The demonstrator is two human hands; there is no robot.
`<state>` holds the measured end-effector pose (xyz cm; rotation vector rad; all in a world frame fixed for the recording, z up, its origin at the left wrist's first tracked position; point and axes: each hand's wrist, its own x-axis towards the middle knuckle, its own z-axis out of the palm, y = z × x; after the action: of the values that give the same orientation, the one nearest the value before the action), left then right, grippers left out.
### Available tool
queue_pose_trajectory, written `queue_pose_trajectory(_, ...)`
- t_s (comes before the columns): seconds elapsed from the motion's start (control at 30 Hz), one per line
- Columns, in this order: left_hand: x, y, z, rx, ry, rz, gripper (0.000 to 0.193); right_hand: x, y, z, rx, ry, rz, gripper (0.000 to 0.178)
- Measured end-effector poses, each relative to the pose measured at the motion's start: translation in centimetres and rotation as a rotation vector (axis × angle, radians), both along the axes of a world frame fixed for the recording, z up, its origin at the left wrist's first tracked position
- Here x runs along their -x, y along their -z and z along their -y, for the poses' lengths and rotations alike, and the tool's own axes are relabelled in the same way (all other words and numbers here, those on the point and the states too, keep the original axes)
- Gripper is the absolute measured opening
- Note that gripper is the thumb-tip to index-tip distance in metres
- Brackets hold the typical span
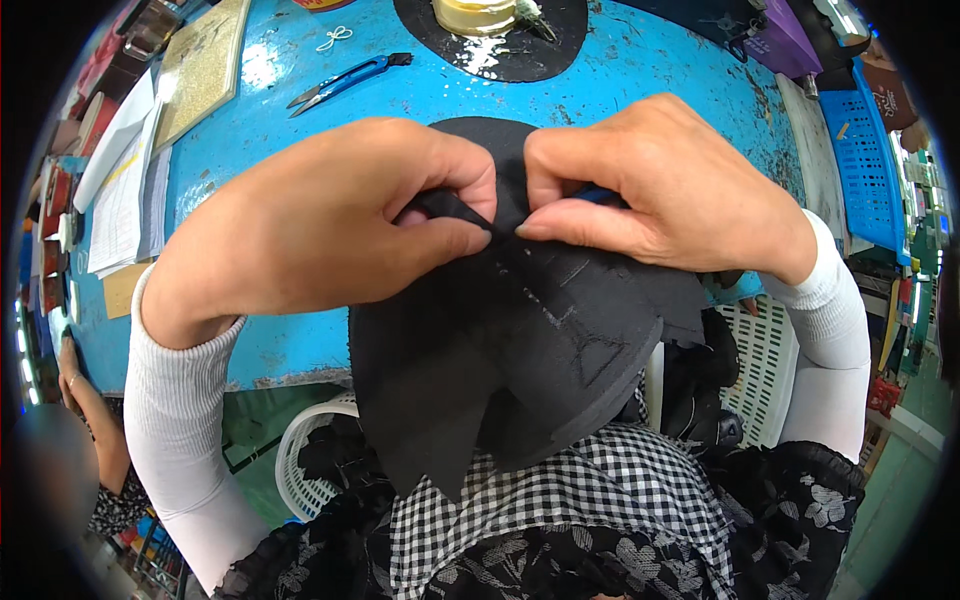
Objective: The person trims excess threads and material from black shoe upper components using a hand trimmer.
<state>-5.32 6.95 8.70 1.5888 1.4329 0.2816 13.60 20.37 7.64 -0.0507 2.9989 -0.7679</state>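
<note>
A large black fabric piece (440, 350) with rounded, layered panels spans from the blue table edge down toward my lap. My left hand (320, 220) pinches a fold of it near the top, thumb against curled fingers. Close beside, my right hand (660, 190) grips the same piece, its thumb tip almost meeting the left thumb. Something dark blue shows inside the right hand's curl, too covered to name. Pale marks run along the fabric below my thumbs.
On the blue table (280, 180) lie blue-handled snips (350, 80) and papers (120, 210). A yellowish tub (475, 15) stands on a black disc (560, 50). White baskets (765, 370) holding black pieces sit below; a blue basket (865, 160) is at right. Another person's arm (90, 410) shows at left.
</note>
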Motion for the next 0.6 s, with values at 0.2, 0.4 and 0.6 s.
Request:
queue_pose_trajectory(0.2,0.9,1.9,1.6,0.008,-0.265,0.295,0.006,-1.3,-2.5,1.8,0.111,0.050,-0.183,0.018)
queue_pose_trajectory(0.4,1.4,0.3,2.0,-0.006,-0.555,0.387,0.014,-2.6,-1.2,8.5,-0.458,-0.120,-0.076,0.034)
queue_pose_trajectory(0.6,5.2,-1.9,4.1,-0.543,-0.708,0.128,0.030,-1.3,-1.5,6.2,-0.148,0.132,-0.136,0.019)
